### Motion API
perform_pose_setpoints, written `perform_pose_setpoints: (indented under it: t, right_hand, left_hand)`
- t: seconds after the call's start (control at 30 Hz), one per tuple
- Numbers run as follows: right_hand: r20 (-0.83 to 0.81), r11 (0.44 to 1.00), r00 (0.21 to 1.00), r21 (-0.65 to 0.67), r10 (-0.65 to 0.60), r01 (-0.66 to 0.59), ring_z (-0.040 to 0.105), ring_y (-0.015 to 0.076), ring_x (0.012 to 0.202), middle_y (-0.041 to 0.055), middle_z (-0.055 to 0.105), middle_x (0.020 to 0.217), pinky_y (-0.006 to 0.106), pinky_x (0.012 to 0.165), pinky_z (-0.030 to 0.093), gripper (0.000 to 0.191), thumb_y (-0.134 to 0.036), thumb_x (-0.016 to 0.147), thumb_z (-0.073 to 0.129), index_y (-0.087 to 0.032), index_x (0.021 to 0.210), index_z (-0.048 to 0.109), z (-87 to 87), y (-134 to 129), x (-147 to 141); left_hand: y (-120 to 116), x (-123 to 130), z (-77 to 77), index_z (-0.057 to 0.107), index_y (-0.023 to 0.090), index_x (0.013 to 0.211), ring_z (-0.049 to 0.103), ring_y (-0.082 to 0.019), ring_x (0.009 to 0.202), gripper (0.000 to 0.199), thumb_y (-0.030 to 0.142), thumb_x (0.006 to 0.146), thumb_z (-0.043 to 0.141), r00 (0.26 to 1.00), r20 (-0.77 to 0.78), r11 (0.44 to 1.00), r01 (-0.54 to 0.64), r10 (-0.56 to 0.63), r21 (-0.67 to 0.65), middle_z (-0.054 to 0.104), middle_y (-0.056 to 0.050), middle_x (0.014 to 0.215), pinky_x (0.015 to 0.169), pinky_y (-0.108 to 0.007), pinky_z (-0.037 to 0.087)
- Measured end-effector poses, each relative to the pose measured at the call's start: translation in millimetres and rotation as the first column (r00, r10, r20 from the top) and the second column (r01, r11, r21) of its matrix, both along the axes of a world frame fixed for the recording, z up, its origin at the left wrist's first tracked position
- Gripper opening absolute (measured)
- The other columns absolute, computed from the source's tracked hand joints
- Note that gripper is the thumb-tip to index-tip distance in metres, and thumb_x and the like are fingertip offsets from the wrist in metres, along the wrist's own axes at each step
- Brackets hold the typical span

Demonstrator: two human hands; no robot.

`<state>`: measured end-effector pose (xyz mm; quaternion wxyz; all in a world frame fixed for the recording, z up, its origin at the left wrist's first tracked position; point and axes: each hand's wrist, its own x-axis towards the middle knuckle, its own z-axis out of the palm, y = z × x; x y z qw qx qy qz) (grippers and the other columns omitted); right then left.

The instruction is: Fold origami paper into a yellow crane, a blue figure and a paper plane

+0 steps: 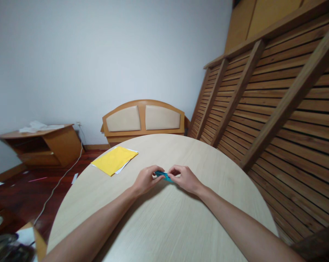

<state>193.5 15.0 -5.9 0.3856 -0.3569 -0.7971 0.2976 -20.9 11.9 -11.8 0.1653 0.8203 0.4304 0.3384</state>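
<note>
A small teal piece, which looks like folded paper, is held just above or on the round table, near its middle. My left hand pinches its left end between thumb and fingers. At the other end my right hand grips it the same way, its fingertips close to those of the left. Fingers cover much of the piece, so its full shape is hidden. To the left of my hands lie yellow sheets with white paper showing beneath their edges.
Beyond the table stands a wooden headboard with two pale panels. A large slatted wooden frame leans along the right side. On the left are a low cabinet with papers on top and a pale cable across the floor.
</note>
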Motion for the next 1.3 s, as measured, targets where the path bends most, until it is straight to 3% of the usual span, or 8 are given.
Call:
perform_pose_setpoints:
  t: [0.23,0.5,0.8,1.07,1.3]
  right_hand:
    - [0.0,0.999,1.0,0.042,-0.017,0.017,0.067,0.0163,0.084,0.0041,0.072,0.093,0.028,0.078,0.051,0.023,-0.024,0.08,0.069,-0.018,0.102,0.064,-2.2,-0.2,-1.1]
    - [0.108,0.989,0.993,0.142,-0.054,0.039,0.069,0.0179,0.084,0.0036,0.074,0.093,0.03,0.077,0.051,0.022,-0.024,0.084,0.065,-0.022,0.106,0.064,-0.5,-1.3,0.0]
    - [0.252,0.966,0.961,0.255,-0.111,0.045,0.07,0.0193,0.089,0.0033,0.074,0.099,0.03,0.08,0.049,0.019,-0.022,0.087,0.061,-0.024,0.105,0.065,4.3,-5.3,-0.2]
    - [0.21,0.966,0.975,0.258,-0.074,0.018,0.069,0.0185,0.089,0.0027,0.074,0.098,0.029,0.08,0.049,0.019,-0.02,0.086,0.061,-0.024,0.104,0.066,4.9,-6.7,-1.3]
    - [0.185,0.974,0.981,0.226,-0.06,0.017,0.069,0.0189,0.087,0.0031,0.074,0.096,0.029,0.078,0.048,0.019,-0.023,0.087,0.061,-0.023,0.106,0.065,6.0,-3.5,2.1]
  left_hand:
    - [-1.0,0.5,2.1,0.07,0.019,0.094,0.065,-0.014,0.079,0.025,0.04,0.09,0.058,0.999,0.027,1.0,0.015,-0.016,0.024,0.073,-0.005,0.089,0.072,-0.022,0.05]
    - [-3.5,2.5,6.1,0.071,0.019,0.09,0.066,-0.015,0.079,0.023,0.039,0.089,0.059,1.0,0.013,1.0,-0.006,0.006,-0.026,0.074,-0.005,0.088,0.074,-0.024,0.049]
    - [-7.7,6.3,5.4,0.071,0.024,0.098,0.066,-0.014,0.083,0.017,0.025,0.087,0.059,0.973,-0.227,0.998,-0.024,0.039,0.065,0.074,-0.003,0.096,0.073,-0.022,0.046]
    - [-9.0,8.5,6.1,0.071,0.023,0.097,0.065,-0.015,0.08,0.017,0.027,0.09,0.056,0.962,-0.265,0.994,-0.04,0.067,0.104,0.072,-0.004,0.093,0.07,-0.022,0.044]
    - [-5.8,7.0,4.6,0.072,0.023,0.096,0.062,-0.013,0.072,0.025,0.04,0.092,0.054,0.985,-0.173,0.999,-0.021,0.029,0.048,0.072,-0.004,0.088,0.069,-0.022,0.044]
